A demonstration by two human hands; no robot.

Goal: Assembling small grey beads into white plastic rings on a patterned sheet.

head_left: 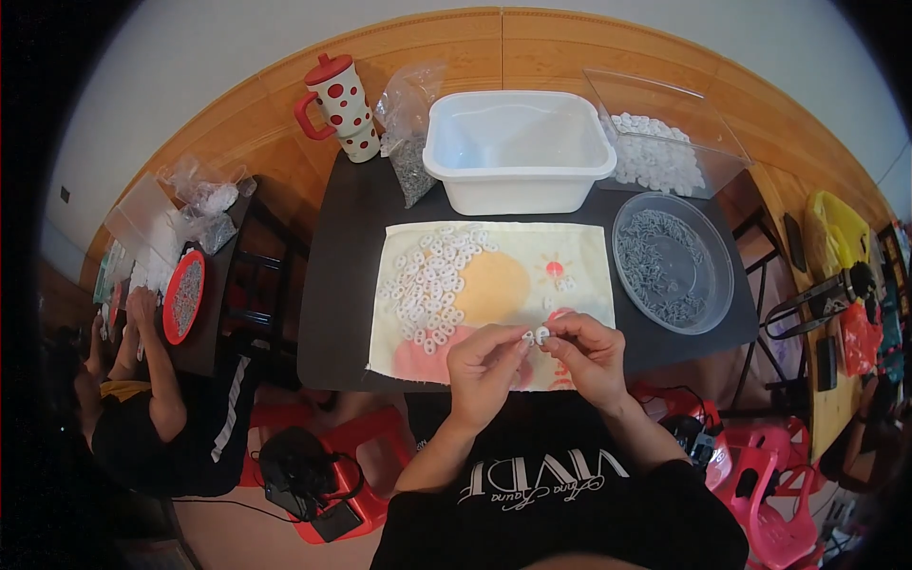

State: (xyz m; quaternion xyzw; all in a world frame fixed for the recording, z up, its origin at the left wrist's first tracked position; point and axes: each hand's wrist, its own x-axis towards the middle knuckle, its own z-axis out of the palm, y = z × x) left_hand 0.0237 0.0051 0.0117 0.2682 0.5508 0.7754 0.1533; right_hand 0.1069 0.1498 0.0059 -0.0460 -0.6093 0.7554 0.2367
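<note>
- two hands are held together at the near edge of a black table (pixel 351 285), at six o'clock from a white tub (pixel 518 152).
- a small white ring piece (pixel 541 334) is pinched between the fingertips of the right hand (pixel 591 353); the fingers are closed on it.
- the left hand (pixel 483 366) is brought up against the same piece, thumb and forefinger together at its left side.
- both hands are held over the near edge of a printed cloth (pixel 503 285), on which a heap of white ring pieces (pixel 432 285) is spread at ten o'clock from the hands.
- a clear round dish of grey parts (pixel 673 261) is set at two o'clock from the hands.
- a clear tray of white pieces (pixel 655 161) is placed at twelve o'clock from the dish.
- a red-dotted mug (pixel 337 104) and a plastic bag (pixel 410 133) are stood at nine o'clock from the tub.
- another person (pixel 142 399) is seated at nine o'clock, beside a red dish (pixel 182 296).
</note>
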